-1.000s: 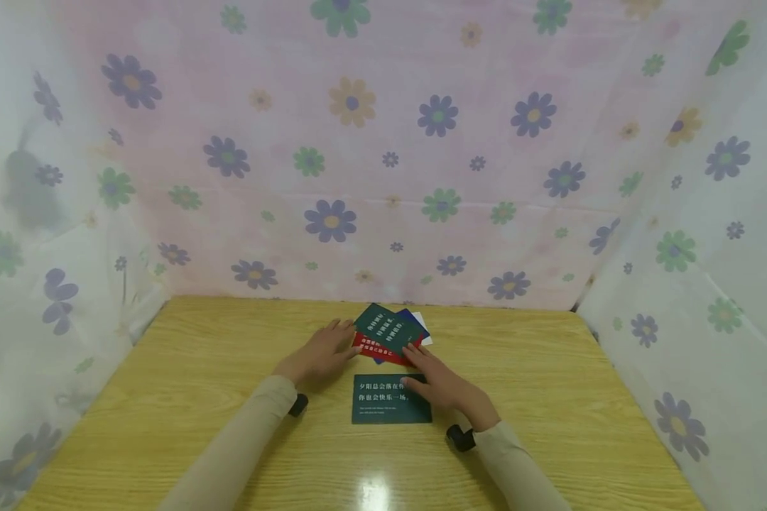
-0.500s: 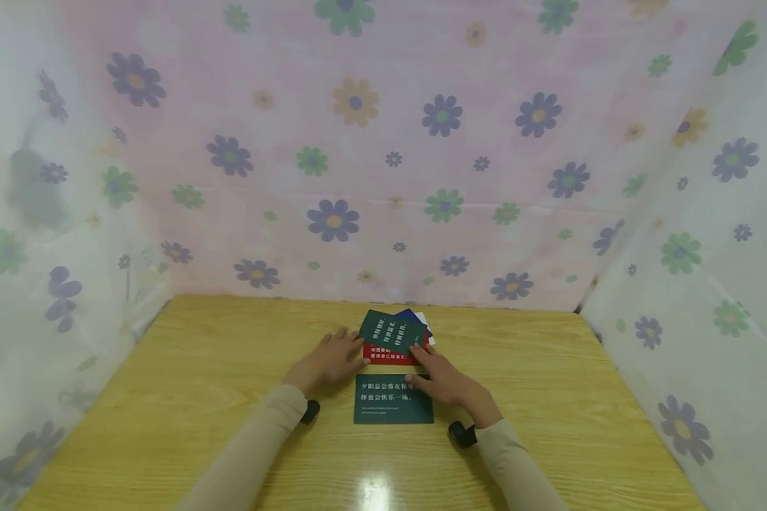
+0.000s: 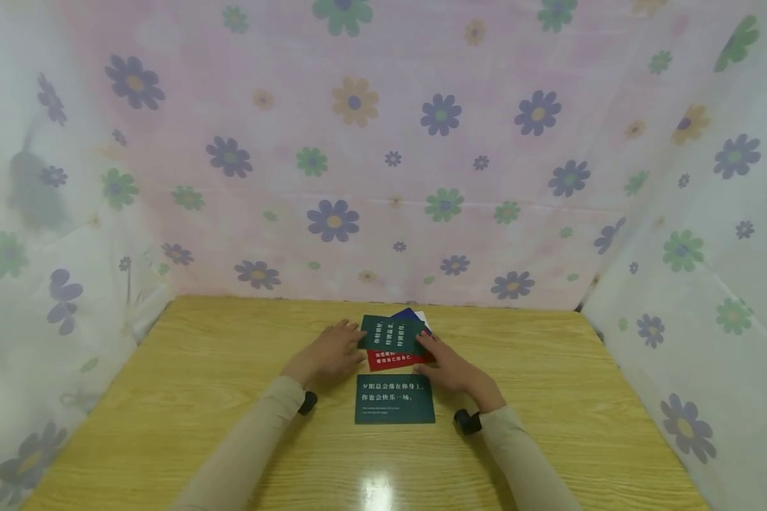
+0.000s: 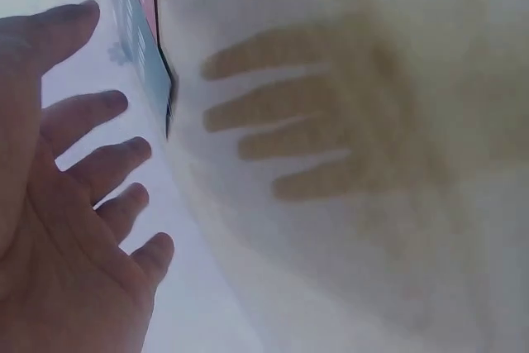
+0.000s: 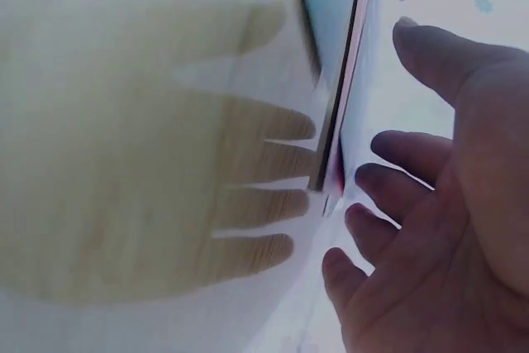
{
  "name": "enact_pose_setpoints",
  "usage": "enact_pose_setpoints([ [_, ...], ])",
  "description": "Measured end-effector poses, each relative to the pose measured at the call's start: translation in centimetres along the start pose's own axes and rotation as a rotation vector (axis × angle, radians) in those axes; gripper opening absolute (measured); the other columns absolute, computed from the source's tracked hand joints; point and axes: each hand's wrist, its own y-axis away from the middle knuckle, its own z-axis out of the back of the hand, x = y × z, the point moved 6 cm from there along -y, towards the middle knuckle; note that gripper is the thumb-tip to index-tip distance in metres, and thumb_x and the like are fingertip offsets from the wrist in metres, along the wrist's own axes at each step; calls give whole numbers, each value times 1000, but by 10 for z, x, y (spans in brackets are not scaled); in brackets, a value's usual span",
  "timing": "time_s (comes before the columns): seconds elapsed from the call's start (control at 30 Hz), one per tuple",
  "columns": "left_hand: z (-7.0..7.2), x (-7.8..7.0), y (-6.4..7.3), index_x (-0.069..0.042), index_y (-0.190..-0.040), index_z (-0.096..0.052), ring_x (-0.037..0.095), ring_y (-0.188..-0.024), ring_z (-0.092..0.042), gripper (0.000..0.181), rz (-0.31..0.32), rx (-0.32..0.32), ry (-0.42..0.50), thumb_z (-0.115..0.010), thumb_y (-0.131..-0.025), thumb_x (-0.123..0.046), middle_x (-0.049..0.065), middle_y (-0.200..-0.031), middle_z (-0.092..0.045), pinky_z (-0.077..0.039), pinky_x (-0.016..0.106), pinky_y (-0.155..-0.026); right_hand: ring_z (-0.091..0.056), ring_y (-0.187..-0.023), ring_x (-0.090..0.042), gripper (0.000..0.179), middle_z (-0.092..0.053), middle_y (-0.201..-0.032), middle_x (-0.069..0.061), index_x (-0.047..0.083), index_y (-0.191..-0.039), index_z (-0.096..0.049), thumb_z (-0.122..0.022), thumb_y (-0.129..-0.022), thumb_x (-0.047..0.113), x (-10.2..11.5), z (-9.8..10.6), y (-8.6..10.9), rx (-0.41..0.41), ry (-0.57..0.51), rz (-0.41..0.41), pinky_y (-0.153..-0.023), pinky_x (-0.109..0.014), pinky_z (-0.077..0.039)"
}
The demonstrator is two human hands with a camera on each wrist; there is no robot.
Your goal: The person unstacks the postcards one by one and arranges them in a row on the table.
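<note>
Since the earlier frame your right hand point(image 3: 450, 367) has left the single green card point(image 3: 394, 399) at 6 o'clock. Both hands, fingers straight, now flank the card stack point(image 3: 396, 339); your left hand point(image 3: 330, 353) touches its 9 o'clock edge.

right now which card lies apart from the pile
The green card nearest the person, lying alone and square on the table. The others overlap in a pile between both hands.

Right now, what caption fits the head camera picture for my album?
Two hands, left hand and right hand, touch a small pile of green, red and blue cards on a wooden table.
</note>
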Motion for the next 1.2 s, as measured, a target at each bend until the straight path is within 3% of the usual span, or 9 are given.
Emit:
enact_pose_setpoints([
  [0.2, 9, 14, -17, 0, -153, -43, 48, -152, -22, 68, -13, 34, -7, -63, -99, -37, 26, -161, -33, -20, 64, -122, -8, -158, -38, 85, -16, -170, -15, 8, -162, -24, -69, -97, 38, -16, 11, -13, 4, 24, -63, -126, -56, -19],
  [0.43, 11, 30, -16, -11, -162, -25, 38, -157, -13, 87, 107, 127, -72, -58, -97, -57, 14, -169, -20, -11, 58, -126, -15, -155, -44, 96, -22, -167, -22, 1, -161, -24, -74, -92, 44, -24, 20, -33, 9, 212, -28, -125, -58, -20],
  [0.63, 17, 27, -22, -13, -162, -27, 40, -156, -13, 91, 101, 130, -113, -64, -93, -59, 15, -169, -19, -11, 61, -126, -17, -153, -48, 100, -23, -165, -26, -3, -158, -27, -80, -87, 42, -25, 26, -39, 32, 240, -33, -123, -62, -20],
  [0.83, 13, 31, -31, -13, -162, -29, 41, -155, -16, 94, 76, 109, -171, -68, -90, -60, 18, -168, -19, -17, 62, -124, -15, -154, -47, 98, -21, -166, -25, 1, -159, -28, -79, -88, 44, -31, 21, -45, 44, 242, -55, -123, -62, -21],
  [1.2, 7, 36, -36, -13, -162, -28, 41, -156, -11, 94, 46, 81, -92, -69, -90, -57, 20, -169, -15, -14, 60, -125, -16, -154, -45, 93, -25, -166, -22, 3, -158, -33, -79, -88, 42, -33, 24, -43, 4, 224, -30, -122, -62, -23],
])
